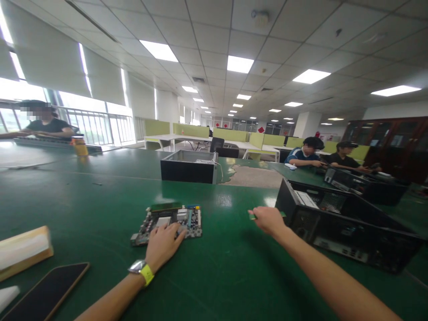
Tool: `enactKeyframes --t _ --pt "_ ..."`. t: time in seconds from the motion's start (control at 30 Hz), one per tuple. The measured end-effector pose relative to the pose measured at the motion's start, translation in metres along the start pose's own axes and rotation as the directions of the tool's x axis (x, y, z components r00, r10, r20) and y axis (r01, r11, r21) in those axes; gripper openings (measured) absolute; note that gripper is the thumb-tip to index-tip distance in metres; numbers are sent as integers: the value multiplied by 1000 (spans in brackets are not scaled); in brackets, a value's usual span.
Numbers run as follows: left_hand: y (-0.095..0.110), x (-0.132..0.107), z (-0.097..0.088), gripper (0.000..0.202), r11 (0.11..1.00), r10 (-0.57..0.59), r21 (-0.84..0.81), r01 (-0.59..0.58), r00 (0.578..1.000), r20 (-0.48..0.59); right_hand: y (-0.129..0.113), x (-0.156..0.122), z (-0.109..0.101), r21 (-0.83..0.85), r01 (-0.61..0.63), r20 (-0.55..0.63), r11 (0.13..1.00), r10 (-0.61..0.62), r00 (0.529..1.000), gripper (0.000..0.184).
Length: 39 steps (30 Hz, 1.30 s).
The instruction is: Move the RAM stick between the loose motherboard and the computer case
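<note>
A computer motherboard (192, 229) lies on the green tabletop, left of centre. My left hand (164, 243), with a watch on a yellow-green strap at the wrist, rests over its near edge. The fingers are stretched out and grip nothing; whether they press on the board I cannot tell. Along the board's far edge is a long green memory module (163, 207). My right hand (269, 220) is a closed fist above the table, to the right of the motherboard. Both ends of a narrow green memory stick (251, 216) poke out of this fist; its middle is hidden.
An opened black computer case (347, 234) stands close by my right forearm. Another case (189, 174) is farther back in the middle. At the left lie a dark flat phone-like slab (47, 292) and a pale box (25, 249). Co-workers sit at the far left and far right.
</note>
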<state>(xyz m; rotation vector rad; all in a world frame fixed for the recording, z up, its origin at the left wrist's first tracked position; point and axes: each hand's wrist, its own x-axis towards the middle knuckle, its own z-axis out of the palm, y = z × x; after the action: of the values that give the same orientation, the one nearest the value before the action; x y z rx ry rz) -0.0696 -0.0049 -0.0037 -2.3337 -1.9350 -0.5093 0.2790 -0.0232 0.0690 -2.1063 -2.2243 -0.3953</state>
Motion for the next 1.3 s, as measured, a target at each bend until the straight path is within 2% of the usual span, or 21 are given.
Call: enactKeyframes --t 0.1,0.17,0.27,0.33,0.37,0.43,0.5,0.53,0.6,0.67,0.8,1.13,1.3 --pt "56 -33 -2 50 984 159 -94 -149 981 109 -55 -8 11 140 58 21 988 -61 998 38" --pt "90 -58 -4 52 962 246 -166 -218 954 173 -79 -10 21 254 46 -9 966 -45 999 33" --pt "126 -80 -13 59 928 340 -254 -274 901 270 -95 -10 37 370 -22 -53 929 45 998 39" --pt "134 -76 -22 58 916 363 -293 -276 880 306 -97 -9 48 416 -59 -60 907 92 994 46" --pt "133 -68 -25 56 910 369 -306 -280 883 291 -97 -9 52 435 -68 -49 898 99 994 46" --pt "120 -42 -28 46 910 347 -301 -285 920 179 -95 -10 60 460 -73 -23 885 94 995 35" --pt "99 -12 -24 38 936 259 -253 -243 966 30 -95 -12 65 477 -76 -13 875 94 995 26" --pt "87 2 -18 40 952 203 -235 -196 979 2 -95 -14 66 487 -75 -18 870 96 995 25" --pt "66 22 -5 41 958 146 -257 -126 987 62 -95 -16 67 506 -61 -34 861 91 995 24" --pt "50 32 8 33 937 166 -331 -109 975 149 -95 -18 67 518 -44 -47 854 79 996 24" --pt "38 37 18 29 887 207 -446 -121 967 149 -95 -17 66 537 -23 -52 843 60 997 22" --pt "38 37 10 30 855 236 -503 -126 958 161 -95 -18 62 563 -20 -59 826 64 996 26" --pt "23 44 9 35 787 232 -607 -108 964 129 -93 -18 65 582 -18 -143 813 124 982 27"
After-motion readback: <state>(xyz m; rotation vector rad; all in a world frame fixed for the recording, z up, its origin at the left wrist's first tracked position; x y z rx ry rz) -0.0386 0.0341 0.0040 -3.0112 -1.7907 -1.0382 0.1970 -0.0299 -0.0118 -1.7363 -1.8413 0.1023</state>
